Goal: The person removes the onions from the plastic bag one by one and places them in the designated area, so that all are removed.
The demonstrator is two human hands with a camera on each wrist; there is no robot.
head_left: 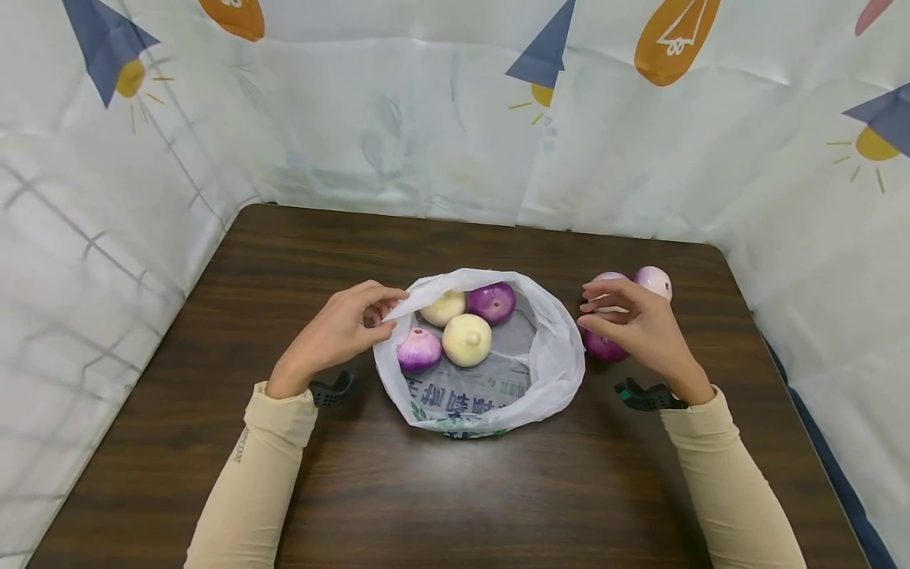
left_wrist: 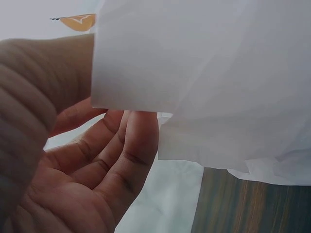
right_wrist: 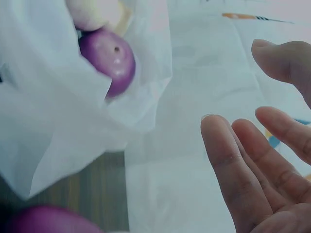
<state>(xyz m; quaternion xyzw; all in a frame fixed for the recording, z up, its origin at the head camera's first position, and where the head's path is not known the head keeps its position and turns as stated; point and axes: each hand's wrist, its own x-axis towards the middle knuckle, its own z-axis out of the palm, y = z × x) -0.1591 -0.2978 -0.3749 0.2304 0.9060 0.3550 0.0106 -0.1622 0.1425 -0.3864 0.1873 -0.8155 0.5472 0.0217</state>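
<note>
A white plastic bag [head_left: 558, 371] stands on the table with its mouth spread wide. Inside lie two pale onions, one of them a yellowish-white onion [head_left: 467, 340], and two purple ones, including a dark purple onion [head_left: 492, 302]. My left hand [head_left: 336, 328] pinches the bag's left rim between thumb and fingers; in the left wrist view the plastic [left_wrist: 204, 73] hides the thumb tip. To the right of the bag, my right hand [head_left: 643, 324] hovers with fingers apart, holding nothing. Beneath and behind it sit a purple onion [head_left: 604, 348] and a lighter onion [head_left: 654, 280], with another partly covered by the fingers.
The dark wood-grain table [head_left: 462, 506] extends around the bag on every side. A white patterned curtain [head_left: 426, 118] hangs along its back edge and down both sides.
</note>
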